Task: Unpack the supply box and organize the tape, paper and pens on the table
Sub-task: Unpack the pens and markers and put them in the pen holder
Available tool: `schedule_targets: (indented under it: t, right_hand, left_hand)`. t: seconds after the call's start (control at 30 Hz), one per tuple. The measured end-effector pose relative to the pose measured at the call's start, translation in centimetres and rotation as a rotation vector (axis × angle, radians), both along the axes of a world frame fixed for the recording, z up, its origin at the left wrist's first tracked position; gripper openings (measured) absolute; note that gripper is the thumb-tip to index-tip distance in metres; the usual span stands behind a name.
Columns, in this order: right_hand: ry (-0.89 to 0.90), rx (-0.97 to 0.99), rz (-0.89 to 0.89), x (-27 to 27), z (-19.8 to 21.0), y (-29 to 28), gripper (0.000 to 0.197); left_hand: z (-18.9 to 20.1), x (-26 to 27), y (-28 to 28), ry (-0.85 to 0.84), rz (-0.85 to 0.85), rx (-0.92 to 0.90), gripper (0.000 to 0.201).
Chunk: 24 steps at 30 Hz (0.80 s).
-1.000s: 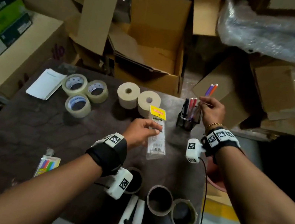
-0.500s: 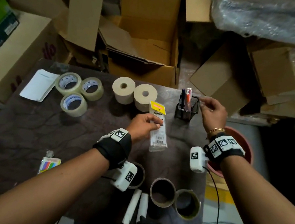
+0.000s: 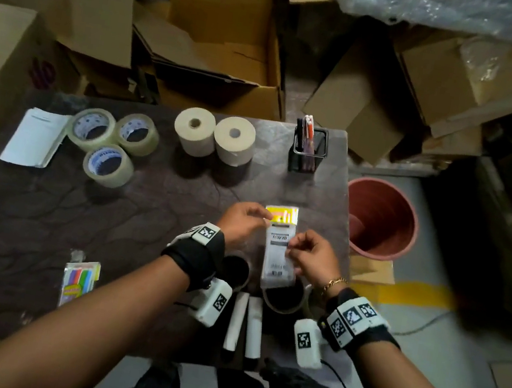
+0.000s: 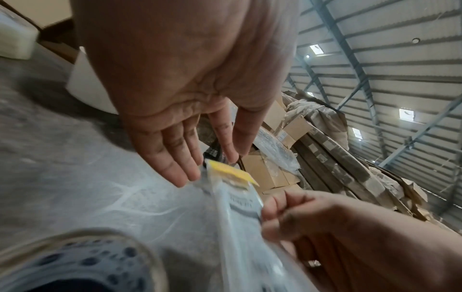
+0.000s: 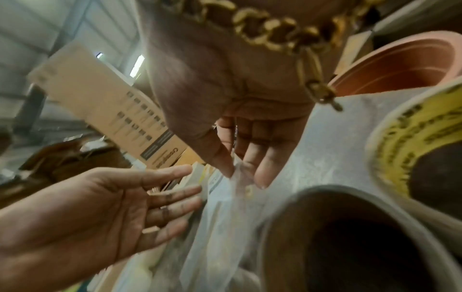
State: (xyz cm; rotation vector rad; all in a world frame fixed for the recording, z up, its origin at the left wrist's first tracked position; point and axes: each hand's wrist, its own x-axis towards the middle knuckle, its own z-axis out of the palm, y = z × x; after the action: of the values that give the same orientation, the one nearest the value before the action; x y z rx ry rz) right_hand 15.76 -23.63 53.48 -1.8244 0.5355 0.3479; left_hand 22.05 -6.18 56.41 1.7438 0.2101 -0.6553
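Observation:
A clear plastic pen packet with a yellow header hangs just above the table's front right. My left hand pinches the header at the top. The thumb and a finger of my right hand pinch the packet's right edge, and the film sags below them. I cannot tell what the packet holds. A black mesh pen holder with several pens stands at the back right. Three clear tape rolls and a white paper pad lie at the back left, two paper rolls in the middle.
A packet of coloured markers lies front left. Brown tape rolls and two white tubes crowd the front edge under my wrists. A red bucket stands on the floor right of the table. Cardboard boxes are piled behind.
My right hand let the pens go into the holder and came back to grasp the packet. My left hand drew the packet toward the front edge.

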Motion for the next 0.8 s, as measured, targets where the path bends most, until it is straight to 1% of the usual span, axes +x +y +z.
schedule_targets:
  t: [0.07, 0.17, 0.23, 0.27, 0.33, 0.4, 0.47, 0.5, 0.53, 0.6, 0.63, 0.7, 0.8]
  right_hand:
    - [0.019, -0.203, 0.088, -2.0, -0.6, 0.6, 0.018]
    - [0.093, -0.361, 0.209, -3.6, -0.1, 2.0, 0.012]
    - [0.115, -0.515, 0.304, -4.0, 0.9, 2.8, 0.011]
    - [0.117, -0.583, 0.318, -4.3, 1.5, 3.2, 0.015]
    - [0.102, -0.688, 0.278, -4.7, 2.7, 3.8, 0.022]
    - [0.041, -0.720, 0.204, -5.4, 3.6, 5.1, 0.017]
    - [-0.060, -0.663, 0.154, -6.1, 4.0, 7.6, 0.010]
    - [-0.094, -0.590, 0.141, -6.3, 4.0, 9.4, 0.009]
    - [-0.108, -0.470, 0.133, -6.5, 3.8, 11.6, 0.010]
    - [-0.051, -0.167, 0.131, -6.8, 3.3, 16.6, 0.013]
    - [0.005, -0.062, 0.143, -6.9, 2.7, 19.1, 0.015]
    - [0.101, 0.058, 0.185, -6.9, 1.0, 24.1, 0.016]
    - [0.196, 0.120, 0.255, -7.4, -1.7, 30.8, 0.018]
  left_hand:
    - [-0.6, -0.5, 2.0, -0.013, 0.016, 0.010, 0.012]
    - [-1.5, -0.8, 5.2, -0.041, -0.014, 0.059, 0.016]
    - [-1.8, -1.1, 7.2, -0.046, -0.025, 0.089, 0.019]
    - [-2.0, -1.3, 8.2, -0.051, -0.031, 0.097, 0.018]
    - [-1.9, -1.9, 10.5, -0.065, -0.032, 0.089, 0.014]
    - [-1.9, -2.5, 13.3, -0.081, -0.024, 0.069, 0.011]
    - [-1.9, -3.3, 16.8, -0.091, -0.007, 0.082, 0.013]
    - [-2.0, -3.8, 18.8, -0.096, 0.007, 0.088, 0.014]
    - [-2.1, -4.4, 20.8, -0.098, 0.031, 0.089, 0.015]
    - [-2.4, -5.6, 25.0, -0.097, 0.097, 0.091, 0.016]
    - [-2.6, -6.4, 27.0, -0.083, 0.123, 0.100, 0.015]
    - [-3.2, -8.1, 30.6, -0.033, 0.149, 0.139, 0.011]
    - [-4.5, -10.8, 35.0, 0.051, 0.224, 0.131, 0.021]
